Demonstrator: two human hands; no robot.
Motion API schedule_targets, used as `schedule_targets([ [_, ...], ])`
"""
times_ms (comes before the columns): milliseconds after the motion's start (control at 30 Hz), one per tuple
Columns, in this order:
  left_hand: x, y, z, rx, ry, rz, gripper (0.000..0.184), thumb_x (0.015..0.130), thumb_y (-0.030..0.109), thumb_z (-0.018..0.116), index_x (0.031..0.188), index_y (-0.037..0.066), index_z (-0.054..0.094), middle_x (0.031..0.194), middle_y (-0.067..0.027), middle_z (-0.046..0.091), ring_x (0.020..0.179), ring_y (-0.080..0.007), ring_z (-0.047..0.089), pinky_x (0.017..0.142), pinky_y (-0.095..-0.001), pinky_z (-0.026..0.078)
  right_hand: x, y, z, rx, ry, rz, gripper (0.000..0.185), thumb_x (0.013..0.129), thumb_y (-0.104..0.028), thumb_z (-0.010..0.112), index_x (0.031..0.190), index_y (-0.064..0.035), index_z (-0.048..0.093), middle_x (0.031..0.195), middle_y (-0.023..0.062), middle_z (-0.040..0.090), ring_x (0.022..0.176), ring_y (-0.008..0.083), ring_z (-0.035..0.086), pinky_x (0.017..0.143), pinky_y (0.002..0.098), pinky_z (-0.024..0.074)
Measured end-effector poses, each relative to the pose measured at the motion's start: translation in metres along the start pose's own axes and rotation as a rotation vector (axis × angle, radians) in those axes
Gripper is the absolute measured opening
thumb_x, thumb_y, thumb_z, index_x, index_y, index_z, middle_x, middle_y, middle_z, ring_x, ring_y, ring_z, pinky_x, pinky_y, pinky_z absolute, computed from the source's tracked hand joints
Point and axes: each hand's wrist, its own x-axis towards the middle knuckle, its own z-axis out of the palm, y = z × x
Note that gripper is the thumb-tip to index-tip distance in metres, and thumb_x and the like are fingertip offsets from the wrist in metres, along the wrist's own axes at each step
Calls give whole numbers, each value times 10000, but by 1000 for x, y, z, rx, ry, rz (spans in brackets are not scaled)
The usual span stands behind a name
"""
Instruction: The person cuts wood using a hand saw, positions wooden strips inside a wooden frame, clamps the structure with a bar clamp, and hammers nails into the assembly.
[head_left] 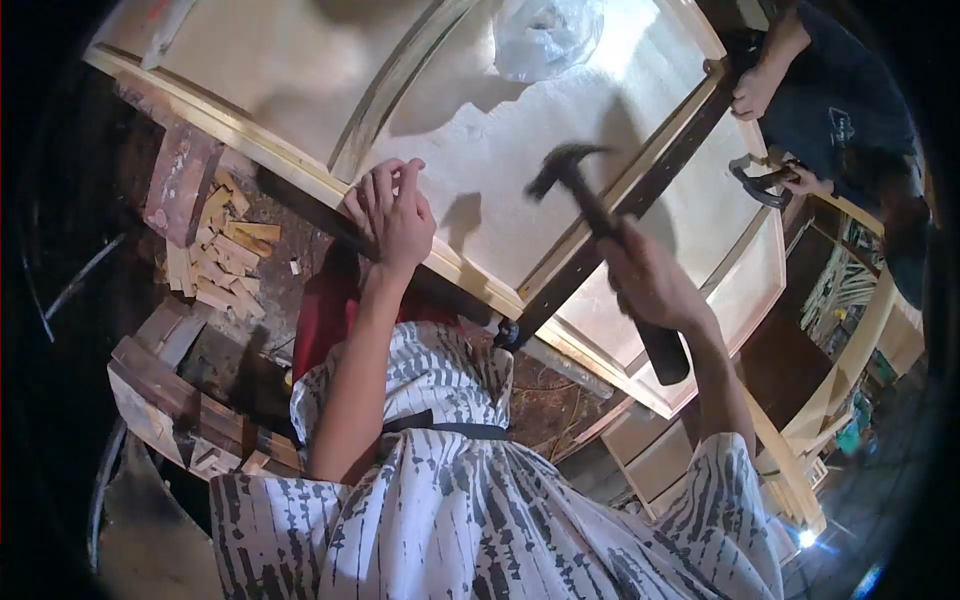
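My right hand (655,280) grips the dark handle of a claw hammer (585,190). The hammer is raised above a pale wooden panel (480,190), its head pointing toward the upper left. At the panel's near edge is my left hand (398,215), its fingers bent and drawn together beside the lower end of a curved wooden strip (395,85). Whatever is between those fingertips, if anything, is too small to make out. A light wooden rail (240,130) runs along the panel's near edge.
A clear plastic bag (548,40) lies on the panel. A dark bar (640,210) crosses the work. At the right, a co-worker's hand (757,92) rests near the panel, and the other holds a dark tool (765,184). Wood offcuts (230,250) lie at the left.
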Motion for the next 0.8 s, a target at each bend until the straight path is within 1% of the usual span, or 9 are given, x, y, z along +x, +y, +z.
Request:
schedule_targets([
  [67, -3, 1, -1, -3, -12, -8, 411, 856, 109, 662, 1258, 194, 678, 1251, -55, 583, 1229, -289, 539, 1060, -528, 350, 2, 23, 17, 34, 81, 33, 297, 1107, -321, 499, 1065, -28, 522, 775, 59, 612, 591, 177, 618, 525, 372, 508],
  [167, -3, -5, 2, -15, 28, 9, 422, 847, 95, 656, 1258, 187, 672, 1245, -52, 587, 1206, -273, 552, 1048, -516, 346, 22, 123, 67, -352, -177, -280, 308, 1099, -333, 512, 1089, -27, 548, 798, 74, 629, 640, 155, 636, 539, 350, 513],
  [200, -3, -6, 3, -21, 42, 30, 434, 835, 85, 654, 1259, 180, 666, 1239, -47, 592, 1183, -256, 566, 1037, -505, 343, 15, 97, 54, -358, -160, -282, 308, 1099, -333, 512, 1089, -27, 548, 798, 74, 629, 640, 155, 636, 539, 350, 513],
  [267, -6, 0, -2, -45, 40, 22, 420, 837, 86, 651, 1248, 168, 666, 1250, -50, 594, 1191, -265, 560, 1043, -509, 345, -8, 22, 18, -33, -289, 156, 314, 1092, -341, 533, 1076, -28, 546, 788, 68, 610, 672, 148, 634, 569, 332, 521],
  [333, -3, 2, -2, -10, 6, 14, 399, 845, 101, 662, 1239, 162, 663, 1241, -70, 590, 1213, -291, 542, 1055, -535, 333, -21, 28, 11, 89, -225, 130, 300, 1098, -335, 542, 1117, -36, 539, 781, 42, 579, 650, 136, 601, 573, 315, 516],
  [400, -15, -3, 9, 5, -30, 33, 400, 867, 151, 684, 1265, 163, 658, 1271, -86, 580, 1253, -314, 519, 1090, -570, 312, -38, 34, 14, 410, 108, -2, 271, 1108, -312, 541, 1173, -49, 525, 775, 22, 550, 627, 126, 569, 562, 302, 494],
  [533, -21, -11, 11, -22, -166, 116, 415, 882, 222, 741, 1271, 139, 627, 1245, -113, 567, 1269, -327, 489, 1066, -579, 309, -39, 99, 63, 266, 719, -206, 382, 1049, -164, 562, 1403, -35, 503, 813, 96, 588, 679, 198, 594, 637, 375, 515],
  [633, -23, -19, -5, -93, -311, 249, 442, 880, 235, 758, 1289, 134, 625, 1249, -100, 583, 1265, -328, 496, 1057, -560, 321, -33, 159, 117, 148, 984, -77, 610, 917, -48, 611, 1511, -56, 473, 1076, 282, 653, 1011, 479, 639, 913, 540, 507],
  [800, -13, -24, -21, -64, -533, 316, 456, 878, 233, 776, 1291, 130, 612, 1283, -110, 590, 1268, -343, 527, 1064, -549, 348, -43, 203, 203, 122, 1068, 178, 685, 864, -31, 666, 1525, -57, 490, 1121, 253, 586, 1027, 468, 605, 915, 540, 504],
])
